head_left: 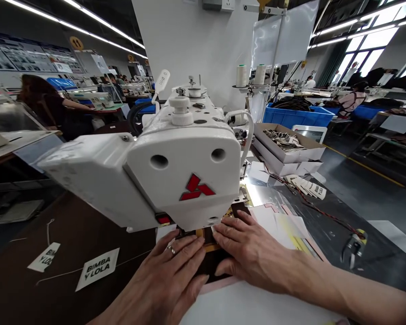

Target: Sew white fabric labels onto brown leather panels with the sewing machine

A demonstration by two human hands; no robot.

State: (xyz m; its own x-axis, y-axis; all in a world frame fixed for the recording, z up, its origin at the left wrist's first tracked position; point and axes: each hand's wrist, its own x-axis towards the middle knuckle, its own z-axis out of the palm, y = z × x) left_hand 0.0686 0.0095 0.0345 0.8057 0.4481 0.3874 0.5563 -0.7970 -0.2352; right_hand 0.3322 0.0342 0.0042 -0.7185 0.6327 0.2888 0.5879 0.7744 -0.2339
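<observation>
My left hand [170, 271] lies flat with its fingers stretched forward under the head of a white sewing machine [179, 167]; a ring sits on one finger. Beside it, my right hand [246, 248] rests palm down, fingers out, pressing on dark brown fabric [212, 262]. Between the hands the fabric shows a tan strip. The needle and presser foot are hidden behind the machine head. White paper [253, 302] with a pink edge lies below my hands. Left of them, a printed label [99, 267] and a second label [44, 257] lie on the brown table.
Thread snips [354, 248] with a twisted cord lie on the right, near several fanned labels [307, 187]. Behind them stand a box of labels [284, 144] and a blue bin [296, 117]. Thread cones [241, 76] stand behind the machine. Other people sit at machines farther off.
</observation>
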